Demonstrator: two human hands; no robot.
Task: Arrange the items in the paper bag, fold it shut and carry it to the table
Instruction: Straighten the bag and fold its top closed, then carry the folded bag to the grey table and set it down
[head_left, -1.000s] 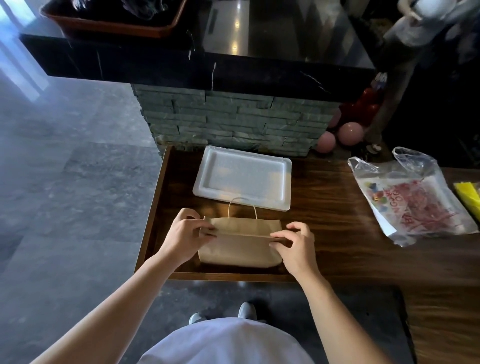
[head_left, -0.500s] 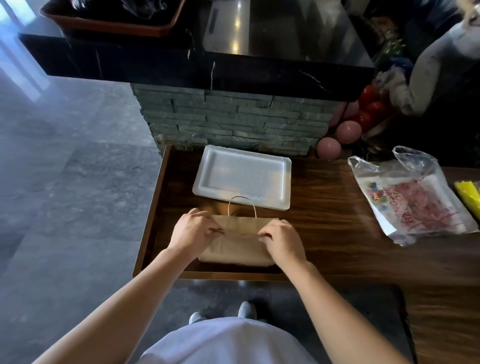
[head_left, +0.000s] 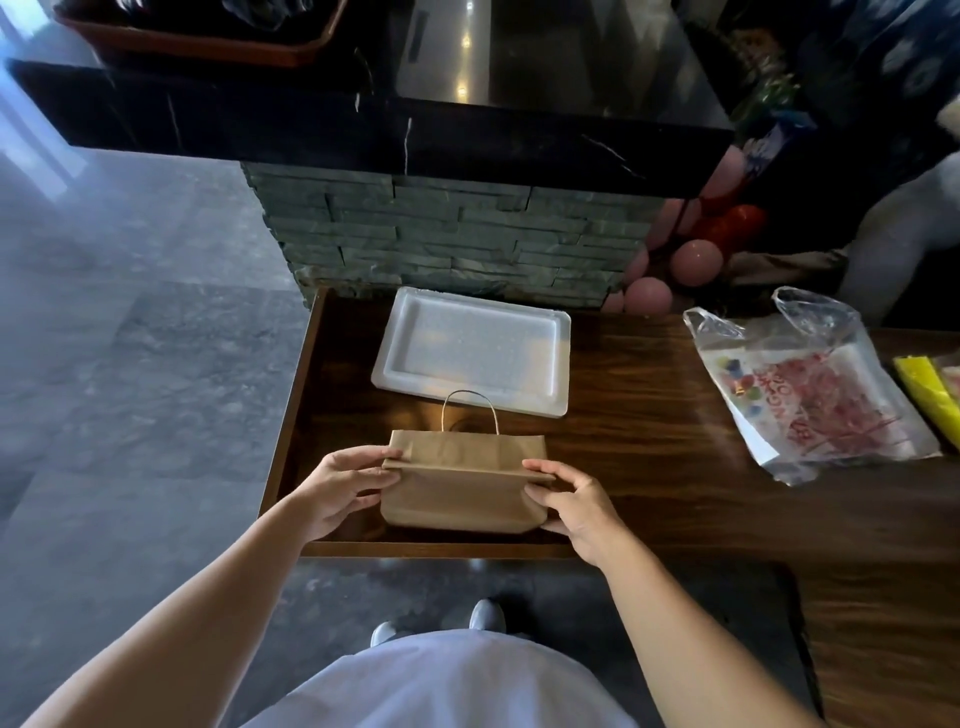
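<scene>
A brown paper bag (head_left: 462, 493) stands on the dark wooden counter (head_left: 649, 467) near its front left corner. Its top is folded over into a flap, and a thin cord handle (head_left: 470, 410) loops up behind the fold. My left hand (head_left: 343, 486) grips the bag's left end at the fold line. My right hand (head_left: 571, 499) holds the right end, thumb on the fold and fingers on the side. What is inside the bag is hidden.
A white foam tray (head_left: 472, 356) lies just behind the bag. A clear plastic bag with red print (head_left: 815, 389) and something yellow (head_left: 930, 395) lie at the right. A stone-faced pillar (head_left: 457, 244) under a black ledge rises behind; pink balloons (head_left: 675, 275) sit beside it.
My hands pressed inward over the folded top half a second ago and have now slid back out to the bag's two ends. The bag stays in place.
</scene>
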